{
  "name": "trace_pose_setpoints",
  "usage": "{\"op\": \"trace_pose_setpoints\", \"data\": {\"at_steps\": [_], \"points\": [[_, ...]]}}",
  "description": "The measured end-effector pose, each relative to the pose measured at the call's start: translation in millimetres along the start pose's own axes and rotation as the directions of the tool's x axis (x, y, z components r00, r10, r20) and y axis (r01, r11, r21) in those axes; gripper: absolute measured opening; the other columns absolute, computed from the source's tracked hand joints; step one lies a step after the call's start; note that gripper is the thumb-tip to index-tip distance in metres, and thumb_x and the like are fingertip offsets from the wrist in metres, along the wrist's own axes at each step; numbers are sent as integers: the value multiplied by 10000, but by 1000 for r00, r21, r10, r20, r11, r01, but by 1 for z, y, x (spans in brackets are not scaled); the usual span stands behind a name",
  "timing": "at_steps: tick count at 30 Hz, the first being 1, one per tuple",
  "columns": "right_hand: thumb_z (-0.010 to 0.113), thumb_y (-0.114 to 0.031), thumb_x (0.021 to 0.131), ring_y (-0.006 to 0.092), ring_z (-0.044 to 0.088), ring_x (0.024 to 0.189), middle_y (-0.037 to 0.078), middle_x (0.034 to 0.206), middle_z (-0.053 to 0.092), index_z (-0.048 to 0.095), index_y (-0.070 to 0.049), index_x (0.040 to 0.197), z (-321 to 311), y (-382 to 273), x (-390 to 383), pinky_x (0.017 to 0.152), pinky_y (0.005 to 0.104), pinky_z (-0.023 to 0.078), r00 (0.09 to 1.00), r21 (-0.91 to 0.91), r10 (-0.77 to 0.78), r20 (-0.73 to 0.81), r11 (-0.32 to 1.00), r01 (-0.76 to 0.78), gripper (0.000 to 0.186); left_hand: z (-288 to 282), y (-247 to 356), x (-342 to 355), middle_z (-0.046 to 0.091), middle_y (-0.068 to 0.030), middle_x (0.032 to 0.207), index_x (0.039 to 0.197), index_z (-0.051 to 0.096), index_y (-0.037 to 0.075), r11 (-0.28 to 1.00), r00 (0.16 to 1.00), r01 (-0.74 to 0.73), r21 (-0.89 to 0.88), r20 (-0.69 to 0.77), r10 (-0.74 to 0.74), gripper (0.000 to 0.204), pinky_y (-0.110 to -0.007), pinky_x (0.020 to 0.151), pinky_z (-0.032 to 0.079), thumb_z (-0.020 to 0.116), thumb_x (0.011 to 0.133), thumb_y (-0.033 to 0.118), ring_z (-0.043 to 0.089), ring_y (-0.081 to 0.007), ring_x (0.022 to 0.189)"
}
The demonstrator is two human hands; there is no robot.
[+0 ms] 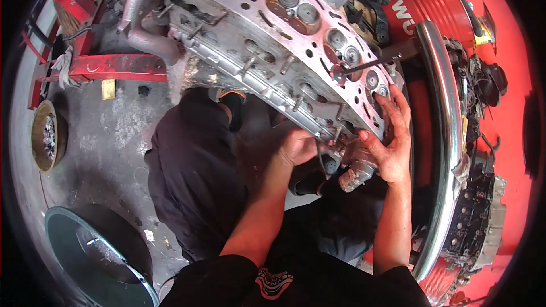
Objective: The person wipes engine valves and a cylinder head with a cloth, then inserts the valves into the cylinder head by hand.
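A grey metal cylinder head (259, 20) runs diagonally across the upper middle, its flat face up with several round valves set in it. My right hand (393, 136) grips its near right end, fingers over the face and thumb on the side by a stubby metal outlet (357, 173). My left hand (300, 146) reaches under the near lower edge; its fingertips are hidden behind the casting. A loose engine valve (339, 74) stands on the face near my right fingers, its dark stem slanting up to the right.
A red metal frame (119, 67) stands at the left. A brown bowl of small parts (35, 136) and a dark tub (54, 233) are on the floor. To the right are a curved chrome bar (449, 131), a red drum (438, 8) and an engine part (478, 222).
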State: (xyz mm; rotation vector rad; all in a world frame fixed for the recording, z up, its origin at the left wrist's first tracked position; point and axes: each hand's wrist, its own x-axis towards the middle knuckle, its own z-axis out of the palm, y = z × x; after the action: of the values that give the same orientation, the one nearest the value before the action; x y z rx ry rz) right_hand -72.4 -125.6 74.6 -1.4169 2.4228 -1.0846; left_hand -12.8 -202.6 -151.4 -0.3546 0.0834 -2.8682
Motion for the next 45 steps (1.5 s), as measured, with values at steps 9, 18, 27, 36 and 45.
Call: {"op": "trace_pose_setpoints", "data": {"at_steps": [9,18,27,36,45], "points": [[809,-120,704,288,315,1393,125,1504,293,571,-53,1284,3,-3,-1,1126,437,300,1000,-47,-24,12,999,25,630,-20,-16,20,591,-52,1287,1326,519,113,995,998,-30,92,52,25,579,-385,963,463,625,880,466,568,-203,1149],[804,-137,713,294,335,1380,135,1502,306,567,-43,1287,2,-5,-1,1120,432,307,999,-89,-36,6,995,36,627,-11,-18,23,670,-13,1014,1059,662,141,999,998,-19,-30,58,21,366,-293,704,503,657,871,455,619,-143,889],[815,-133,711,291,323,1386,136,1494,309,585,-48,1276,1,-1,-2,1103,440,339,1000,-44,-30,-2,999,29,616,-3,-8,17,629,-22,1147,1276,534,130,999,998,7,37,-60,-5,419,-257,642,522,593,928,355,611,-153,1001],[842,-142,694,323,367,1357,156,1448,383,647,-24,1165,1,6,-6,1081,454,361,985,-136,-160,-65,979,151,523,6,0,21,649,-25,1098,1238,553,134,996,997,-31,87,-63,37,375,-272,568,517,568,938,360,634,-144,909],[830,-122,703,307,379,1349,158,1434,411,660,-34,1141,2,3,-6,1097,451,324,990,-78,-133,-56,989,129,478,7,2,24,671,-60,1012,1220,555,104,994,997,-23,106,-76,31,375,-311,515,550,580,939,351,673,-183,767]]}}
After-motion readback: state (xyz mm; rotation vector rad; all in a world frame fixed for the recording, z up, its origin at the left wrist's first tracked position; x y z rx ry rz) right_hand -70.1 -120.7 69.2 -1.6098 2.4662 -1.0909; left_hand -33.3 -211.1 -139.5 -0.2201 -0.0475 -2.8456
